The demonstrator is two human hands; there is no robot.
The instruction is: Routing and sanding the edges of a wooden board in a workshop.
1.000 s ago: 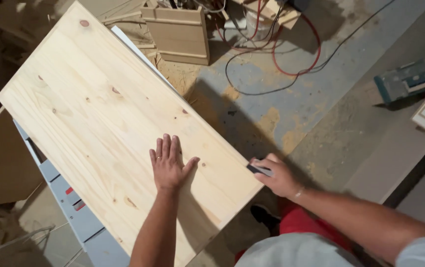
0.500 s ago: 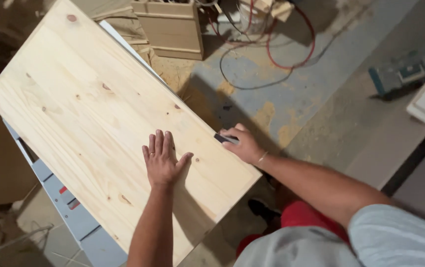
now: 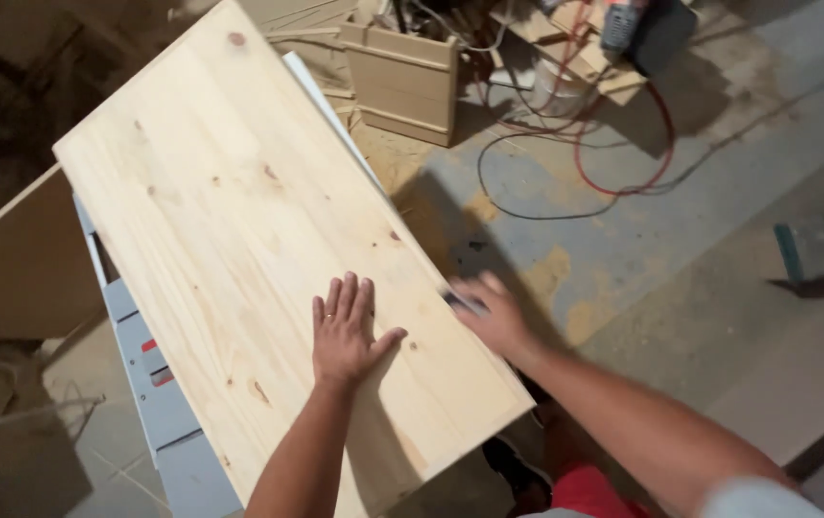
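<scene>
Pine board (image 3: pixel 239 240) lies across a grey stand (image 3: pixel 158 403), left hand (image 3: pixel 345 331) flat and spread on it, right hand (image 3: pixel 494 317) gripping what seems a sanding block (image 3: pixel 465 303) at its edge; uneven pressure could tip it.

a pale pine board (image 3: pixel 239 249), long and rectangular with small dark knots and straight grain, lies flat and skewed across a grey-white stand. pressed against its right long edge is a small dark sanding block (image 3: pixel 462 302), blurred and partly hidden.
</scene>
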